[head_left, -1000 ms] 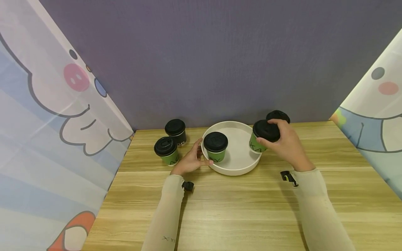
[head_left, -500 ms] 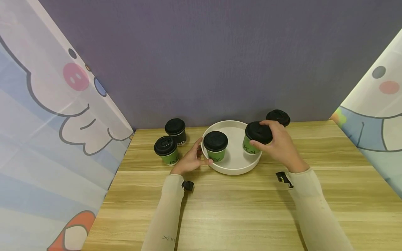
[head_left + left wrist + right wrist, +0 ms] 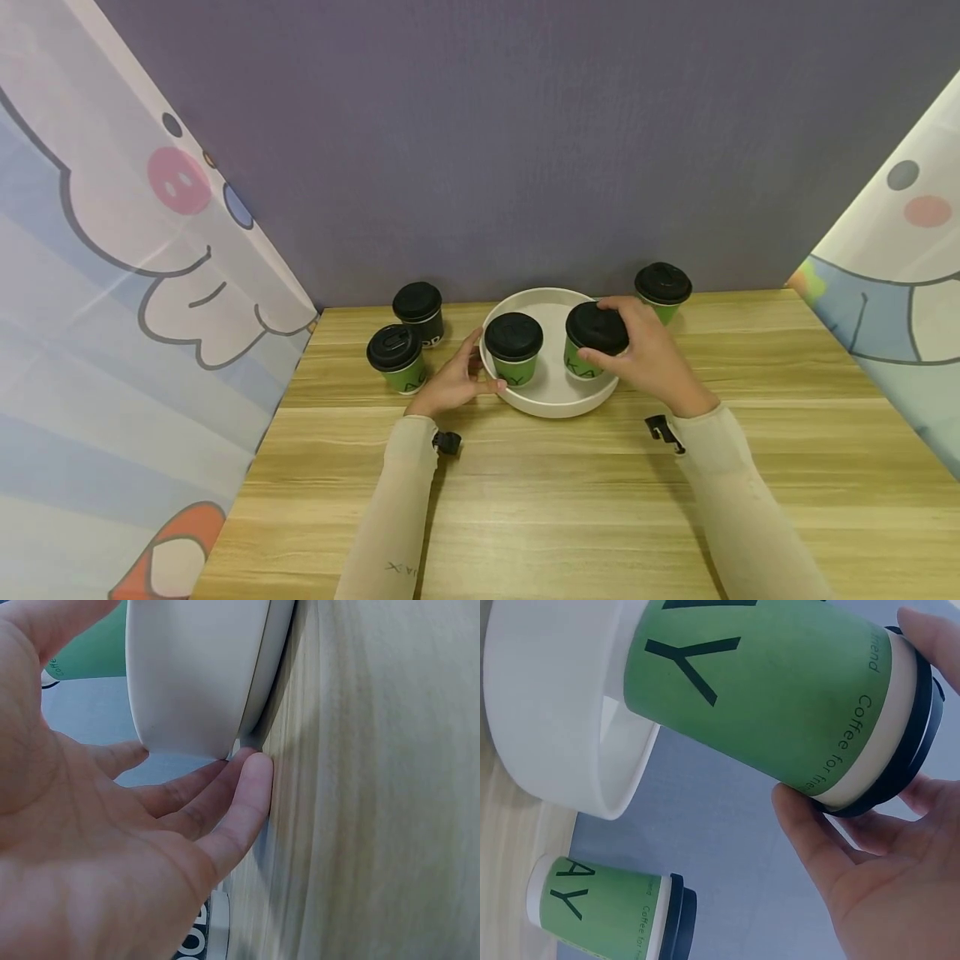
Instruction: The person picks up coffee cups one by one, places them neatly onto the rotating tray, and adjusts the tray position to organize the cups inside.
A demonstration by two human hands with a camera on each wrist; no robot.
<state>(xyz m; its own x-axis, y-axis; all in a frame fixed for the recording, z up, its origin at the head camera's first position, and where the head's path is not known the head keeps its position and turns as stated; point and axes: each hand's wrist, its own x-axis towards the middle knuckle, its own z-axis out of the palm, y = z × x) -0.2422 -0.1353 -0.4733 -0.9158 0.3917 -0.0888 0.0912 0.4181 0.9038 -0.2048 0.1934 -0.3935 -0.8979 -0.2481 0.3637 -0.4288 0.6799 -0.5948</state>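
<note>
My right hand [image 3: 649,354] grips a green paper coffee cup [image 3: 577,360] around its black lid. In the right wrist view this cup [image 3: 750,697] tilts over the wall of the round white tray [image 3: 547,712]; whether its base touches the tray floor I cannot tell. Another green coffee cup [image 3: 516,372] stands in the left part of the tray [image 3: 553,410]. At the tray's left side my left hand [image 3: 453,383] holds the wall, thumb near the rim. The left wrist view shows its fingertips [image 3: 255,769] by the base of the tray [image 3: 196,682].
Left of the tray a green cup [image 3: 405,377] and a black cup [image 3: 426,328] stand close together. Another green cup [image 3: 664,311] is behind my right hand, near the grey back wall [image 3: 480,150]. Everything rests on a wooden table [image 3: 540,500].
My right hand has carried its cup leftward, further over the tray, toward the cup standing there. The green cup at the back right shows more now. My left hand has stayed in place.
</note>
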